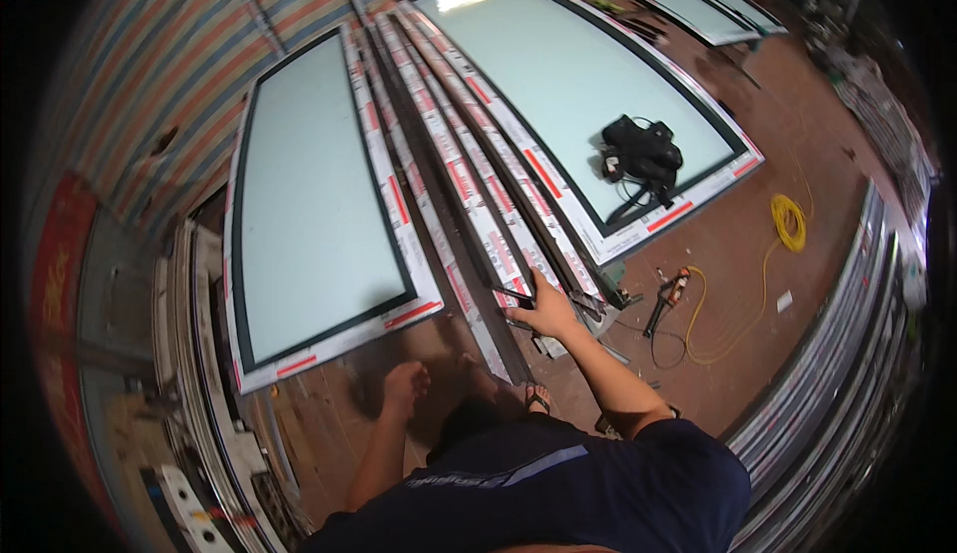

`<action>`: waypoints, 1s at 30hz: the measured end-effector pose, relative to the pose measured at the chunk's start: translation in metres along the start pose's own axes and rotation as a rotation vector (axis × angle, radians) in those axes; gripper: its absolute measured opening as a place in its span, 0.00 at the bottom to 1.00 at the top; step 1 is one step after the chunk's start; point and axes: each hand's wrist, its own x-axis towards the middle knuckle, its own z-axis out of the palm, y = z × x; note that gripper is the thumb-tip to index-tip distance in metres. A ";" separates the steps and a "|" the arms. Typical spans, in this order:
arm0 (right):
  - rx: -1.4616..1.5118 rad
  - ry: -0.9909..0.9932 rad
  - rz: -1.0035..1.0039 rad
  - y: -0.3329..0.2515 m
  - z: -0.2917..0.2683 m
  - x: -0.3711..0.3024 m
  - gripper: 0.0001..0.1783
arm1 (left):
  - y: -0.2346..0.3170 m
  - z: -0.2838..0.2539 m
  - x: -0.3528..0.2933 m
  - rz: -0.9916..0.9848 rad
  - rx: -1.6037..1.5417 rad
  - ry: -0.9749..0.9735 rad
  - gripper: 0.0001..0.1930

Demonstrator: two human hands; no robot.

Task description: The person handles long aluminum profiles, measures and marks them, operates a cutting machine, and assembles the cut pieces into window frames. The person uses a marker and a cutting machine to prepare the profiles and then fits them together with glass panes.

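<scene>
Navy shirt (608, 488), blurred left hand (403, 389), closure unclear, right hand (551, 315) gripping slim black object (512, 294), red-and-white profiles (462, 180)

White strips (458, 167) with red patches

- Moderate indoor light, dimmer toward the far upper right.
- White glare on the far end of the right glass panel (558, 74) — the brightest spot.
- A soft dark patch dulls the left glass panel's (304, 194) near corner.
- Left hand (405, 391) blurred; right hand (550, 314) crisper.
- Fisheye bends straight edges — the rim falls to black.
</scene>
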 end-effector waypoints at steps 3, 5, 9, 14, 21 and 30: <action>0.210 -0.013 0.026 0.016 0.006 -0.020 0.65 | -0.092 -0.054 -0.040 -0.067 0.172 0.127 0.10; 0.011 -0.019 0.011 0.023 0.008 -0.026 0.66 | -0.136 -0.079 -0.056 -0.220 0.508 0.245 0.13; -0.053 -0.088 -0.019 0.035 0.001 -0.030 0.66 | -0.211 -0.104 -0.089 -0.311 0.690 0.288 0.17; -0.064 -0.026 0.116 0.067 -0.063 -0.010 0.66 | -0.280 -0.126 -0.127 -0.362 0.742 0.276 0.22; -0.424 0.328 0.393 0.060 -0.193 0.029 0.34 | -0.337 -0.209 -0.165 -0.249 0.711 0.281 0.30; -0.488 0.210 0.479 -0.045 -0.121 -0.102 0.54 | -0.395 -0.308 -0.207 0.152 0.561 0.160 0.25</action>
